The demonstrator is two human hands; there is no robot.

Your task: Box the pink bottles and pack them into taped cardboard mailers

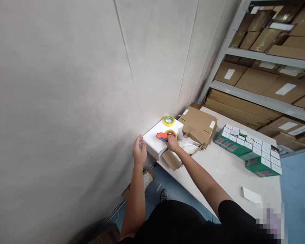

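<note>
My right hand (172, 143) is closed around an orange tape dispenser (162, 136) with blue and red parts, over the top of a white block-like stack or box (155, 137). A yellow-edged tape roll (171, 131) shows just behind my fingers; whether it is mounted on the dispenser I cannot tell. Another yellow tape roll (169, 120) lies farther back on the white top. My left hand (139, 150) is raised beside the left end of the white stack, fingers apart and nothing in it.
An open carton (174, 160) with white wrapping stands right of the stack. Flattened cardboard (197, 122) lies behind it. Green-and-white small boxes (251, 149) are grouped on the white table (218, 169). A wall (78, 84) rises at left; shelves of cartons (256, 81) stand behind.
</note>
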